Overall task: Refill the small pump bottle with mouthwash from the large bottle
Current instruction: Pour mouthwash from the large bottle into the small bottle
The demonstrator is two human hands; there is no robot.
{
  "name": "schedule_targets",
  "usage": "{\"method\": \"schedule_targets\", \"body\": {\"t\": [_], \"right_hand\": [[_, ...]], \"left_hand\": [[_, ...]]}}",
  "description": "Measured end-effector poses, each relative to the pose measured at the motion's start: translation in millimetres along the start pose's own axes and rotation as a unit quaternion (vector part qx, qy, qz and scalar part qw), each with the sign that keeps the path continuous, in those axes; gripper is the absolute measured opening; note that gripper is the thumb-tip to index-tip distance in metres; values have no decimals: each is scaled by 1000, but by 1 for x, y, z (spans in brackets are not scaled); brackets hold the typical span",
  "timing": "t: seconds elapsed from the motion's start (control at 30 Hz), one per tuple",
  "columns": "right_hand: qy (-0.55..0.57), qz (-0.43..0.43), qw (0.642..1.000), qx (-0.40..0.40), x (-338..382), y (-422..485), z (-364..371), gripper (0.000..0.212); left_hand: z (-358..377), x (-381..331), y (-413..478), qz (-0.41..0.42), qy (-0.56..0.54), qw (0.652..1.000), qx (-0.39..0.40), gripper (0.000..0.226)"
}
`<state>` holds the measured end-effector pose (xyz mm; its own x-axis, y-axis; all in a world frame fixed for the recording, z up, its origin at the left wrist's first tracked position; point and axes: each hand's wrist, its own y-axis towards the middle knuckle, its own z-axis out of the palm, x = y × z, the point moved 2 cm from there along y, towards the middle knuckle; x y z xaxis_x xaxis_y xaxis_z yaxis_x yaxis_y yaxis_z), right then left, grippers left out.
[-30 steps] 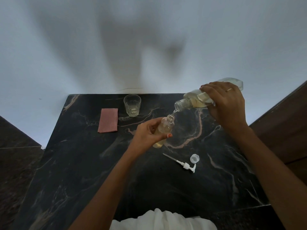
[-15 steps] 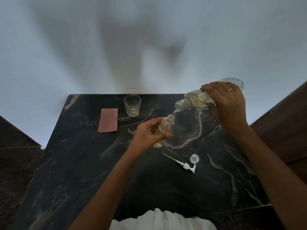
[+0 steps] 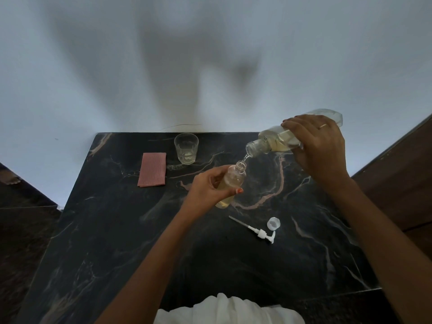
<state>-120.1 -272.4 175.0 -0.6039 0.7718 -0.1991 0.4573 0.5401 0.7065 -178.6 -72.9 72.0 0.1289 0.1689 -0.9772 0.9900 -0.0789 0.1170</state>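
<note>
My left hand (image 3: 208, 185) grips the small clear bottle (image 3: 233, 180), tilted with its open neck up and to the right, pale yellow liquid in its lower part. My right hand (image 3: 320, 148) holds the large clear mouthwash bottle (image 3: 278, 142) tipped almost level, its mouth just above the small bottle's neck. A thin stream runs from the large bottle's mouth into the small one. The white pump head (image 3: 257, 231) with its long tube lies on the dark marble table (image 3: 117, 230), near a clear cap (image 3: 273, 223).
An empty drinking glass (image 3: 186, 148) stands at the table's far edge by the white wall. A folded pink cloth (image 3: 152, 169) lies to its left. Dark wooden furniture (image 3: 402, 171) rises on the right. White fabric (image 3: 224, 311) shows at the near edge.
Hardly anything has moved. Both hands hold their pose and the liquid keeps running into the small bottle.
</note>
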Motion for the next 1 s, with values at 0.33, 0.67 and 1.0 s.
{"method": "schedule_targets", "body": {"t": [0.33, 0.67, 1.0], "right_hand": [[1, -2, 1000, -4, 0, 1, 0, 25], [-2, 0, 1000, 1, -1, 1, 0, 26], [-9, -1, 1000, -1, -1, 1, -2, 27]], "left_hand": [[0, 0, 0, -1, -1, 1000, -5, 51], [0, 1, -1, 0, 3, 1000, -7, 52], [2, 2, 0, 0, -2, 1000, -10, 52]]}}
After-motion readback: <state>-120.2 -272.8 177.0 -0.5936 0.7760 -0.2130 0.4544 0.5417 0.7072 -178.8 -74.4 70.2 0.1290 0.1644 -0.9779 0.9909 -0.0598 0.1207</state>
